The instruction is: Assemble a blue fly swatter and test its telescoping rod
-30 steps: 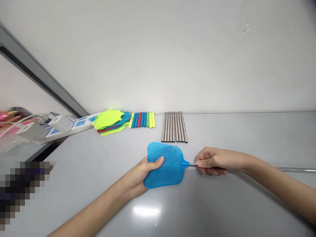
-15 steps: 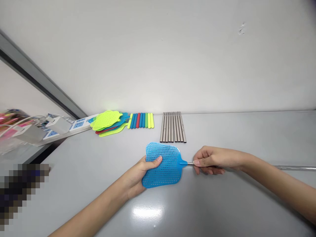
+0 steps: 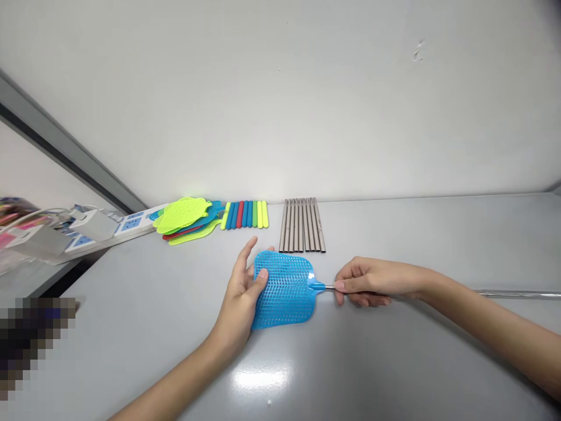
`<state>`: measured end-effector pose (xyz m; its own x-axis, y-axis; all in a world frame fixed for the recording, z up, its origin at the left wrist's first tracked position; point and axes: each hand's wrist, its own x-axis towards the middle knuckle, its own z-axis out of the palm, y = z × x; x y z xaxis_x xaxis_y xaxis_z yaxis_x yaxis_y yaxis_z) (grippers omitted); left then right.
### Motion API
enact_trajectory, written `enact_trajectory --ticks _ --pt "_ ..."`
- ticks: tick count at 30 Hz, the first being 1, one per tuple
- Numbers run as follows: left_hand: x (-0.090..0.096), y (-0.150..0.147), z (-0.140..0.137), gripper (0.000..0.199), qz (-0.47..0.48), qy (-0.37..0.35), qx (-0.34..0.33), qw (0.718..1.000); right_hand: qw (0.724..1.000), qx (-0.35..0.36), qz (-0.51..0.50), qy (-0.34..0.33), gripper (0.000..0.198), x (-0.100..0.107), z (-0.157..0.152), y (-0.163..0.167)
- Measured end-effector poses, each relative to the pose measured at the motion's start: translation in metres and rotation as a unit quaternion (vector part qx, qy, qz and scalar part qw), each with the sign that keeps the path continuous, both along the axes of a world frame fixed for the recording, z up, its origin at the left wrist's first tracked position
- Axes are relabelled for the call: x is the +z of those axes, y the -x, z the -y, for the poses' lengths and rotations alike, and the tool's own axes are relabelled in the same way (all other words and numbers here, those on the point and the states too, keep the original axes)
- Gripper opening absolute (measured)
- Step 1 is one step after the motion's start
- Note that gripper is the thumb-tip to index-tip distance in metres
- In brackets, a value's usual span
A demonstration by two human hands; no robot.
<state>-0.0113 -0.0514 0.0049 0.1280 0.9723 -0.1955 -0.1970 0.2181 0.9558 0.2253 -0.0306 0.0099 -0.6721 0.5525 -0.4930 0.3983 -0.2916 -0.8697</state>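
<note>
– What can't you see by the left hand (image 3: 239,301)?
– Some of its fingers, which go behind the blue fly swatter (image 3: 287,292).
– And the right hand (image 3: 367,283)?
– It covers part of the metal stem (image 3: 329,287). A rod (image 3: 521,294) runs behind the right forearm (image 3: 486,324) and off the right edge; I can't tell whether the two join.
– The swatter pile (image 3: 214,211)?
– The lower ones are mostly covered.
– Far left?
– A dark patch (image 3: 37,345), blurred into squares, and colourful packets (image 3: 12,225), cut off by the edge.

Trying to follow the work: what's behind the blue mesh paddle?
Part of the left hand: thumb in front, one fingertip peeking past the top edge. Whatever the paddle covers can't be made out.
</note>
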Motion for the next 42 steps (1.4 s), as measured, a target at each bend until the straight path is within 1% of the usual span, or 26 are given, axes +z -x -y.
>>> enact_trajectory --ticks 3,5,7,10,12,16,21,25,31,33,35,37,38,40,42 --pt "-0.005 0.001 0.001 0.061 -0.072 -0.086 0.027 0.993 1.0 0.0 -0.002 -0.002 0.029 0.0 0.0 0.0" --pt "-0.007 0.002 0.0 0.058 -0.097 -0.121 0.041 0.987 1.0 -0.002 -0.004 -0.003 0.029 0.0 0.001 0.0" --pt "-0.007 0.003 -0.002 0.048 -0.11 -0.125 0.018 0.986 1.0 -0.004 -0.005 -0.003 0.028 0.0 0.001 0.0" --pt "-0.005 0.005 -0.004 0.025 -0.139 -0.12 -0.032 0.983 1.0 -0.007 -0.007 0.005 0.028 0.001 0.001 0.0" --pt "-0.003 0.005 -0.005 0.016 -0.15 -0.122 -0.037 0.98 1.0 -0.008 -0.007 0.01 0.029 0.001 0.001 0.0" --pt "-0.002 0.006 -0.007 0.015 -0.151 -0.119 -0.054 0.98 1.0 -0.008 -0.006 0.014 0.03 0.001 0.001 0.001" --pt "-0.003 0.007 -0.011 0.017 -0.176 -0.153 -0.068 0.97 1.0 -0.008 -0.004 0.009 0.03 0.0 0.001 0.0" --pt "-0.002 0.007 -0.012 0.018 -0.204 -0.177 -0.038 0.962 1.0 -0.012 -0.002 0.002 0.03 0.002 0.002 0.001" --pt "0.0 0.011 -0.017 0.017 -0.216 -0.173 0.029 0.96 1.0 -0.01 -0.007 0.01 0.03 0.003 0.002 0.002" --pt "0.0 0.015 -0.02 0.019 -0.206 -0.189 0.044 0.959 1.0 -0.011 -0.007 0.011 0.029 0.002 0.002 0.001" --pt "0.002 0.019 -0.023 0.022 -0.199 -0.221 0.055 0.953 1.0 -0.009 -0.006 0.009 0.029 0.002 0.002 0.001" --pt "0.004 0.021 -0.023 0.025 -0.233 -0.265 0.064 0.934 1.0 -0.005 -0.003 0.008 0.03 0.002 0.002 0.001" --pt "0.004 0.022 -0.022 0.028 -0.268 -0.293 0.064 0.916 1.0 -0.003 -0.001 0.006 0.03 0.002 0.001 0.001" --pt "0.005 0.02 -0.016 0.033 -0.345 -0.359 0.042 0.866 1.0 -0.001 0.002 0.005 0.03 0.003 0.0 0.002" --pt "0.004 0.016 -0.008 0.037 -0.4 -0.424 -0.023 0.812 1.0 -0.001 0.005 0.001 0.03 0.003 0.0 0.002"
